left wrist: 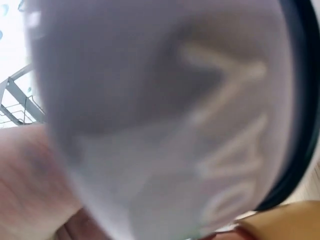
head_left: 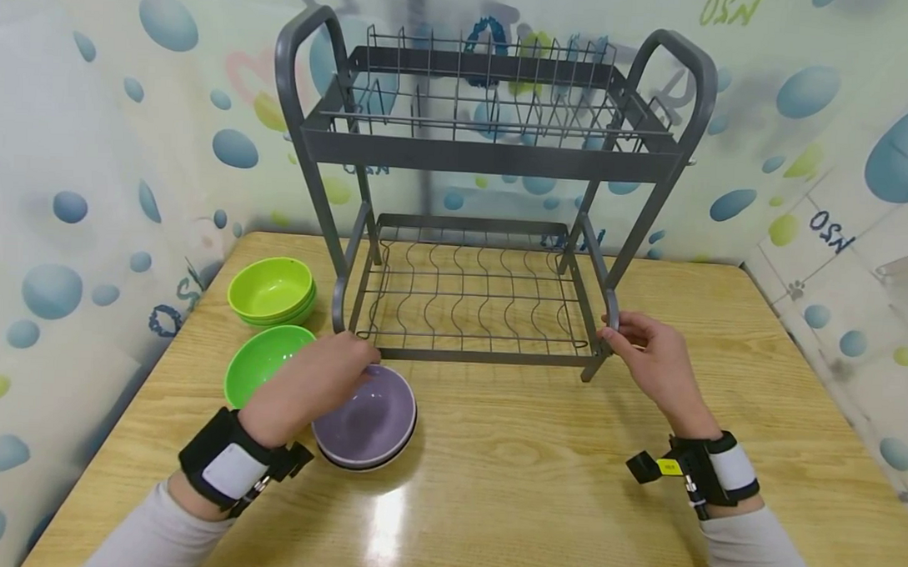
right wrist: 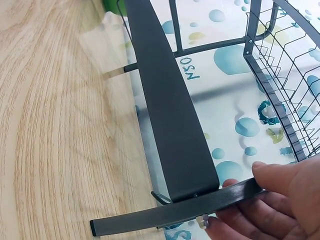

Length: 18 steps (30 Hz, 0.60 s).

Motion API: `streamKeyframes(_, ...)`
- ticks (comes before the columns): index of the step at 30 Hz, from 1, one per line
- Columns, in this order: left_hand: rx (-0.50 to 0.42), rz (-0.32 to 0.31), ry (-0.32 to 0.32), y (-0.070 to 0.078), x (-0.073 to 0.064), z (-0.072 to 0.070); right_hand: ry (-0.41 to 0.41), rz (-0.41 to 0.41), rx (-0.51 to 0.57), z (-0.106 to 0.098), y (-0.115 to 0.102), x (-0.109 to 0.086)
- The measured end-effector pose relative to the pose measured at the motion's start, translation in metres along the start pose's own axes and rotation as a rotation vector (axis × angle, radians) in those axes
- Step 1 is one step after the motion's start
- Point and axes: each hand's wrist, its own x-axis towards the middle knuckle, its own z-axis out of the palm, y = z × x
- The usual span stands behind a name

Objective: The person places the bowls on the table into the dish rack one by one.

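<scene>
From my remote seat I look down past two pale sleeves [head_left: 760, 553] and black wrist straps [head_left: 215, 459] at a light wood-grained surface [head_left: 522, 486]. Nearest, towards the left, sits a round purple bowl [head_left: 370, 426], a second rim showing beneath it. The left hand [head_left: 315, 383] reaches over its edge to the left front corner of a dark grey, two-tier metal wire rack [head_left: 496, 158]; its fingers are hidden from me, so I cannot tell whether they grip. The right hand [head_left: 661, 366] holds the rack's right front upright low down, thumb on one side, fingers on the other.

The rack stands upright just beyond the hands, its long axis running left to right, much in line with the span between them. Neither hand is clearly nearer: each is at its own front end.

A glossy bright green bowl [head_left: 263, 364] lies past the left wrist, and farther back, left of the rack, a stack of yellow-green bowls [head_left: 269, 287]. Behind everything hangs a pale wall covering [head_left: 174, 224] with blue spots.
</scene>
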Motion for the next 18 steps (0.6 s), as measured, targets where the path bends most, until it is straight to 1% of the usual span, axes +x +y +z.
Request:
streamKeyframes(4,0.012,0.016,0.041,-0.0006,0.0013,0.0008,0.002,0.000,0.008,0.0008,0.0002,-0.0001)
streamKeyframes(8,0.021,0.026,0.050,-0.0013,0.0028,0.0004,0.003,-0.002,0.005,0.0009,0.0006,0.0000)
streamKeyframes(13,0.016,0.041,0.043,-0.0021,0.0046,-0.0022,0.004,-0.004,-0.006,0.0009,0.0016,0.0002)
streamKeyframes(18,0.003,0.043,0.013,-0.0025,0.0054,-0.0046,0.008,-0.021,-0.013,0.0007,0.0014,0.0002)
